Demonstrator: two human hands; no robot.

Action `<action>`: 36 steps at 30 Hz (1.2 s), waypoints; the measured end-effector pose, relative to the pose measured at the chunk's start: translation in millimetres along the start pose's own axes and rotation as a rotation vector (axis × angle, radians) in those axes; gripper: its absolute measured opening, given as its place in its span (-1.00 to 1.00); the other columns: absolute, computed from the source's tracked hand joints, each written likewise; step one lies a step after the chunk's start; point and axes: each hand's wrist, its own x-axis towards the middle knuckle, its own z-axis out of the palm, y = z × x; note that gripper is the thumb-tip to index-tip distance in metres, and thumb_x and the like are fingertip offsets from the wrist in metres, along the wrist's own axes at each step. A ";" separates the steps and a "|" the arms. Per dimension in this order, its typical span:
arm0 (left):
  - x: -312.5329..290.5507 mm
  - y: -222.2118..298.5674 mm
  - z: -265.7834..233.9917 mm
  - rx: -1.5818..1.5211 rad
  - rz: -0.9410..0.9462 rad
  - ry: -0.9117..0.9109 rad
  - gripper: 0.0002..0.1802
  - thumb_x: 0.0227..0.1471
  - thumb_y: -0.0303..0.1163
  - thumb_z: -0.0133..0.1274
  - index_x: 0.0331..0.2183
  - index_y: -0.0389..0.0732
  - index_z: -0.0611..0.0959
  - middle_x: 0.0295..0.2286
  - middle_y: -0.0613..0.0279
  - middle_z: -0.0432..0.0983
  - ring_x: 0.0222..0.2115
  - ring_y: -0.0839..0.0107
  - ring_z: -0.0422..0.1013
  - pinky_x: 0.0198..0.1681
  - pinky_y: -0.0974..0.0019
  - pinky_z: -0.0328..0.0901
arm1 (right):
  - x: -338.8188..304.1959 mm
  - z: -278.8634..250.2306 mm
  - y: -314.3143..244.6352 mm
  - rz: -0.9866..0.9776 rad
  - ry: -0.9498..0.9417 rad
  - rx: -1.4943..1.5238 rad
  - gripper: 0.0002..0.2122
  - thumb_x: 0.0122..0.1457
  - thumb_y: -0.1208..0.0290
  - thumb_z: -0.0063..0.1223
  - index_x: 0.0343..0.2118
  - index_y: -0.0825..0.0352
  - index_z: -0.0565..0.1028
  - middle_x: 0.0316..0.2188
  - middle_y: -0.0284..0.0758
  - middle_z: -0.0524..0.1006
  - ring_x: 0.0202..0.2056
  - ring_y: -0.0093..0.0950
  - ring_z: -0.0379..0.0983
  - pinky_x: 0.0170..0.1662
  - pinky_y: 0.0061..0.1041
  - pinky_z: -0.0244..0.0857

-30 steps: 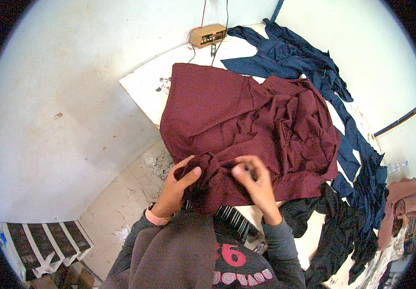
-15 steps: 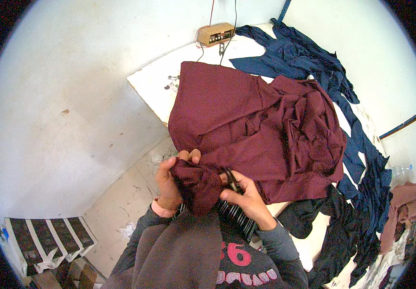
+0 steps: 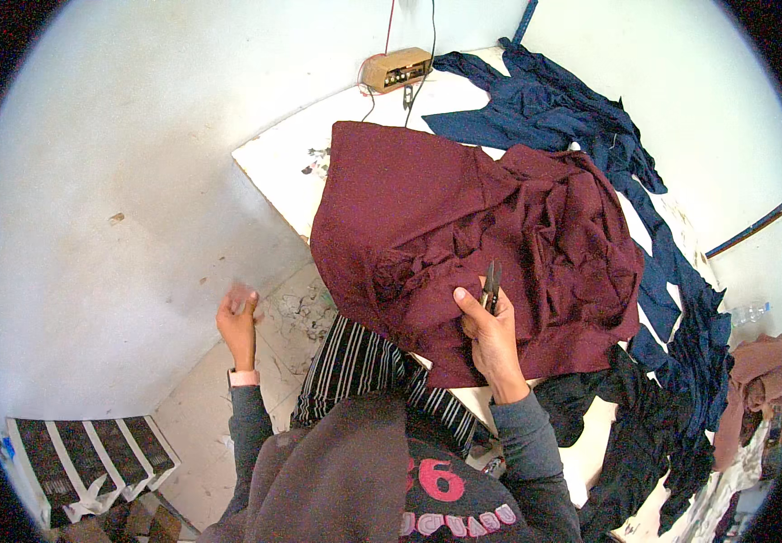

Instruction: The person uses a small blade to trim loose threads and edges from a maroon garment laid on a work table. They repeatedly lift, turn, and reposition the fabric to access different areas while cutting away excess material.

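A maroon garment lies spread over the white table, smooth at its left and bunched into folds at its right. Above its front part, my right hand is closed round small dark thread snips, whose blades point away from me. Out to the left, off the table and over the floor, my left hand is raised; motion smears its fingers, so whether anything is in them cannot be made out.
Dark blue cloth runs along the table's far and right sides, with black cloth nearer me. A brown box with wires stands at the table's back edge. A black-and-white slatted thing stands lower left; brownish cloth lies far right.
My left hand has let go of the gathered maroon cloth and swung left. That cloth now lies on the table. My right hand has moved right and farther forward with the snips.
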 end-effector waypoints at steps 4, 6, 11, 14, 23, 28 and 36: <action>-23.3 43.9 -10.8 -0.183 -0.397 -0.347 -0.45 0.32 0.03 0.00 0.09 -0.22 0.56 -0.07 0.04 0.59 -0.15 0.48 0.46 -0.13 0.34 0.36 | -2.1 0.3 5.4 0.007 0.020 -0.085 -0.59 0.13 0.35 0.41 -0.02 0.34 0.49 -0.56 -0.67 0.32 -0.59 -0.80 0.15 -0.54 -0.70 0.00; -42.5 74.3 4.5 -0.462 -0.248 -0.404 -0.43 0.33 0.05 -0.02 0.10 -0.21 0.55 -0.06 0.08 0.57 -0.16 0.48 0.46 -0.14 0.37 0.36 | -4.3 2.7 6.6 0.002 0.012 -0.121 -0.57 0.13 0.34 0.41 0.02 0.35 0.48 -0.55 -0.67 0.33 -0.56 -0.81 0.15 -0.51 -0.70 0.02; -76.1 162.7 42.3 -0.634 -0.210 -0.651 -0.45 0.30 -0.19 0.06 0.22 -0.20 0.41 0.00 0.13 0.50 -0.16 0.49 0.44 -0.12 0.44 0.33 | -11.4 5.1 9.4 -0.068 0.021 -0.197 -0.60 0.17 0.31 0.38 0.00 0.35 0.50 -0.55 -0.68 0.32 -0.55 -0.81 0.14 -0.50 -0.70 0.00; -87.1 180.0 57.2 -0.410 -0.048 -0.658 -0.51 0.24 -0.33 0.15 0.15 -0.22 0.50 -0.12 0.25 0.55 -0.22 0.57 0.45 -0.16 0.49 0.35 | -23.1 8.1 -2.2 -0.046 0.015 -0.064 -0.65 0.20 0.30 0.35 -0.05 0.34 0.51 -0.52 -0.69 0.31 -0.51 -0.81 0.14 -0.44 -0.73 0.04; -105.8 183.7 51.1 -0.293 0.277 -0.535 -0.59 0.13 -0.44 0.21 0.05 -0.02 0.68 -0.36 0.36 0.56 -0.43 0.54 0.46 -0.30 0.43 0.37 | -18.7 3.8 0.7 -0.426 0.262 -0.442 -0.77 0.17 0.40 0.35 -0.20 0.36 0.55 -0.41 -0.50 0.51 -0.42 -0.74 0.30 -0.36 -0.63 0.24; -116.9 203.6 25.3 0.260 0.471 -0.742 -0.52 0.01 -0.56 0.17 0.02 -0.10 0.70 -0.24 0.06 0.53 -0.28 0.17 0.49 -0.19 0.23 0.39 | -35.9 16.2 -5.3 -1.202 -0.080 -1.096 -0.74 -0.05 0.50 0.28 -0.22 0.25 0.65 -0.34 -0.37 0.59 -0.46 -0.48 0.49 -0.48 -0.52 0.20; -120.5 188.2 17.7 -0.389 0.268 -0.717 -0.68 0.17 -0.55 0.06 -0.04 -0.41 0.64 -0.30 0.20 0.48 -0.30 0.46 0.39 -0.22 0.46 0.26 | -62.5 27.4 4.3 -1.119 -0.227 -1.185 -0.47 -0.23 0.38 0.24 -0.04 0.18 0.61 -0.17 -0.43 0.58 -0.37 -0.60 0.51 -0.42 -0.51 0.16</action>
